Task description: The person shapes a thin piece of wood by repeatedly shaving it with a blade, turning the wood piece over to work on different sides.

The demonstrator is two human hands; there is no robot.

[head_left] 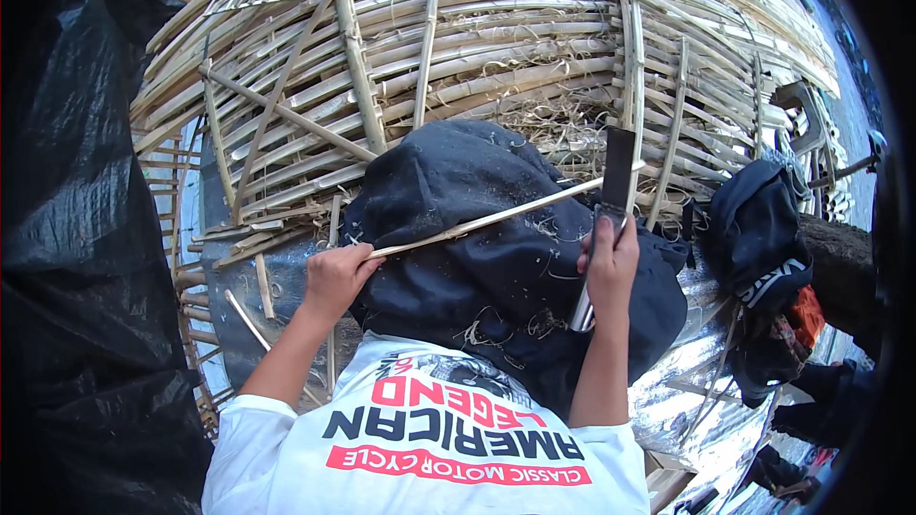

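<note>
My left hand is closed around the near end of a thin, pale bamboo strip, which slants up to the right over my lap. My right hand is wrapped round the metal handle of a knife with a broad dark blade pointing away from me. The blade crosses the strip near its far end, and a short tip shows past it on the right. Whether the edge touches the strip I cannot tell. Under both lies black cloth over my legs, dotted with curled shavings.
A wide bamboo slat platform fills the far side, with loose poles and shavings on it. Black plastic sheeting hangs at left. Loose bamboo pieces lie beside my left arm. Dark clothing sits at right.
</note>
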